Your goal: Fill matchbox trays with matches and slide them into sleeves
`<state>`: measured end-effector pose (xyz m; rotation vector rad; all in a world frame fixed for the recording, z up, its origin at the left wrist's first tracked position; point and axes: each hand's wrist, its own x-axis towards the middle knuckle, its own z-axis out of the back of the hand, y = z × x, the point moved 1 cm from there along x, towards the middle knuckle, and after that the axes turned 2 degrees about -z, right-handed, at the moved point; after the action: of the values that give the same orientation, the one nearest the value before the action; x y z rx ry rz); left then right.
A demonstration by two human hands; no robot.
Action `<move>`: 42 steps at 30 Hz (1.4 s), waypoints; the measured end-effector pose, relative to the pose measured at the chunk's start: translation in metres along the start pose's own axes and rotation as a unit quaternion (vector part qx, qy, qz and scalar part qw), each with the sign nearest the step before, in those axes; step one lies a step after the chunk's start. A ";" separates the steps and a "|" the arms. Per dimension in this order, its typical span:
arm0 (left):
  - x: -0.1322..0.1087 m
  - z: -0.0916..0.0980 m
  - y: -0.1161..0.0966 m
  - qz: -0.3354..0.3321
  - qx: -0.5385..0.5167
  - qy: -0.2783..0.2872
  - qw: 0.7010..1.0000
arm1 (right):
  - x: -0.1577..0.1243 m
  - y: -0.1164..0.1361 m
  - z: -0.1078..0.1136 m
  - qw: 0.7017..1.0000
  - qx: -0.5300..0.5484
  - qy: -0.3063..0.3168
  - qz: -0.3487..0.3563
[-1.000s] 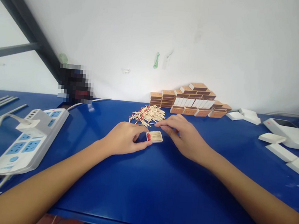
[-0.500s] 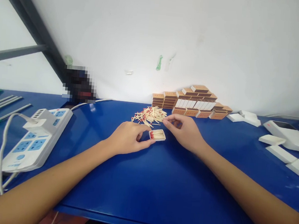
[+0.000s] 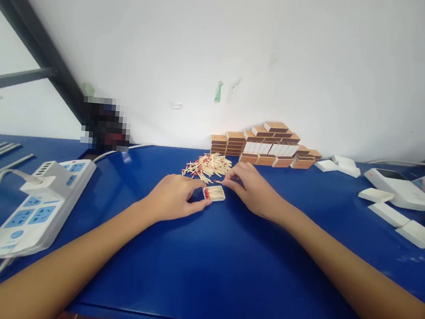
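Between the thumb and fingers of my left hand [image 3: 174, 197] is a small white matchbox tray [image 3: 224, 198], gripped at its left end. Red-headed matches [image 3: 215, 193] lie side by side inside it, heads to the left. My right hand [image 3: 250, 187] pinches a single match [image 3: 218, 182] by its plain end, its red head pointing left, just above the tray's far edge. Right behind the tray spreads a loose pile of matches [image 3: 212, 165] on the blue table [image 3: 203, 268].
Stacked matchboxes [image 3: 266, 159] stand against the wall behind the pile. White trays [image 3: 338, 165] and a white device [image 3: 399, 188] lie to the right. A power strip [image 3: 44, 209] with a plugged-in cable sits at left, near green-handled rods [image 3: 7, 166].
My right hand has drawn back slightly from the pile toward the tray, and a match now shows in its fingers. My left hand keeps its grip on the tray. The view has shifted slightly.
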<state>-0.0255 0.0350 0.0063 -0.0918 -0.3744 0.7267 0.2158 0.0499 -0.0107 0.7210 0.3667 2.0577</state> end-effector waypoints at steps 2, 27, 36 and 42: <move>0.000 -0.001 0.001 0.000 0.004 0.003 1.000 | -0.005 0.012 0.002 0.999 0.005 0.030 0.013; 0.000 -0.002 -0.003 0.012 -0.011 0.013 1.000 | 0.014 -0.010 -0.014 0.993 -0.080 -0.022 -0.087; 0.001 -0.005 -0.001 0.026 -0.010 0.004 1.000 | -0.014 -0.001 0.019 0.997 -0.068 -0.005 0.035; 0.000 -0.007 -0.004 0.004 -0.022 0.013 1.000 | -0.018 0.018 0.011 0.991 -0.108 0.027 0.079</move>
<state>-0.0210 0.0324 0.0006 -0.1433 -0.3658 0.7253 0.2185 0.0251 0.0007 0.5796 0.1156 2.2276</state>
